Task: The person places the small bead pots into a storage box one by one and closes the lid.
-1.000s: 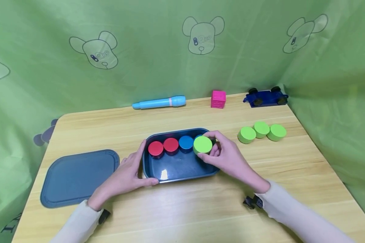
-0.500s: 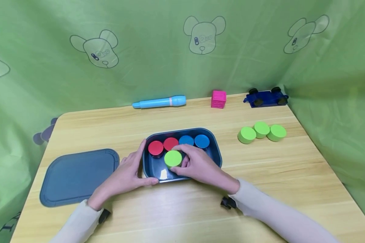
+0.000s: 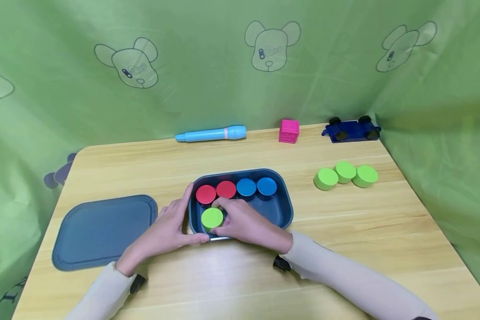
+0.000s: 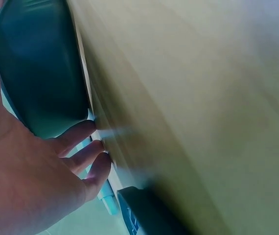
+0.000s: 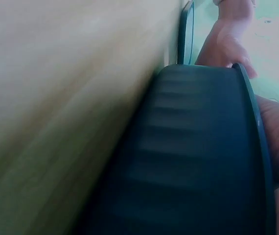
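My right hand (image 3: 246, 222) pinches a light green cylinder block (image 3: 212, 218) between thumb and fingers, low inside the front left part of a dark blue plastic box (image 3: 279, 213). Behind it in the box, along the far wall, two red cylinders (image 3: 206, 194) and two blue cylinders (image 3: 266, 187) stand in a row. My left hand (image 3: 166, 231) holds the left end of the box, thumb on the front edge and index finger along the left side. In the left wrist view, the left hand (image 4: 27, 181) lies against the box's outer wall (image 4: 41, 63). The right wrist view mostly shows the box's front wall (image 5: 193, 132).
A flat dark blue lid (image 3: 104, 231) lies left of the box. Several green cylinders (image 3: 346, 171) sit together at the right. Along the back edge are a light blue pen-shaped toy (image 3: 210, 134), a pink cube (image 3: 289, 131) and a blue toy car chassis (image 3: 352, 130) with its wheels up.
My right hand has carried the green cylinder leftward and down from the box's right end to its front left. The left hand has stayed on the box.
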Demonstrator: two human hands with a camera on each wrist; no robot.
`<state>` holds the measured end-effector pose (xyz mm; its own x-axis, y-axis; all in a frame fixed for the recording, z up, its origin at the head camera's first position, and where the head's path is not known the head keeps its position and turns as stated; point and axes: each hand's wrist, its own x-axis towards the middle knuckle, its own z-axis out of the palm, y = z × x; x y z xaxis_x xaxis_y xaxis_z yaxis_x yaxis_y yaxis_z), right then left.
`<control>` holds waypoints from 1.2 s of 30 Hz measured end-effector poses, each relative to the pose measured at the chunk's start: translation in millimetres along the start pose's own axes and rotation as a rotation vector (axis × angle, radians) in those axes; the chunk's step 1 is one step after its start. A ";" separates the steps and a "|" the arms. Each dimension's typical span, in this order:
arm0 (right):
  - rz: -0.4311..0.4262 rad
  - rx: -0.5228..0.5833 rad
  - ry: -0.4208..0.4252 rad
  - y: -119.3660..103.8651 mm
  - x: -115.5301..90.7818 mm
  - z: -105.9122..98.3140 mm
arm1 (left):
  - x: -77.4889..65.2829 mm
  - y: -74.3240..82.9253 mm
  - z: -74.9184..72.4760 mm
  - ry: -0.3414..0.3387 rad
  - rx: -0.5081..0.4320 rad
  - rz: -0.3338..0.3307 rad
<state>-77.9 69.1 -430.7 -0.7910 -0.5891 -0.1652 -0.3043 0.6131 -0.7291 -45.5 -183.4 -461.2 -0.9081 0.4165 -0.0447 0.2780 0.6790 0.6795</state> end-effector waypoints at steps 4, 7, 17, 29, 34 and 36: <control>0.009 0.016 -0.013 -1.7 0.9 0.2 | 0.4 1.8 -1.3 -0.007 0.001 0.003; 0.021 0.049 -0.026 -1.6 0.3 0.0 | 0.2 3.5 -2.2 -0.013 -0.001 0.000; 0.062 0.108 -0.023 -3.4 -4.2 -3.0 | -1.1 4.0 -3.0 -0.016 0.002 -0.014; -0.049 0.161 0.121 11.0 -28.5 -22.0 | 1.1 2.3 -1.2 -0.022 0.006 -0.008; -0.074 0.223 0.188 19.2 -41.4 -31.6 | 1.1 2.9 -0.7 -0.016 0.004 -0.010; -0.085 0.252 0.216 24.5 -46.6 -34.6 | 0.4 3.2 -0.6 -0.013 0.002 -0.012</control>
<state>-66.8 129.9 -417.9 -0.8707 -0.4910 0.0285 -0.2551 0.4012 -0.8798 -45.2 -181.4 -458.5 -0.9071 0.4162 -0.0621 0.2680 0.6851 0.6773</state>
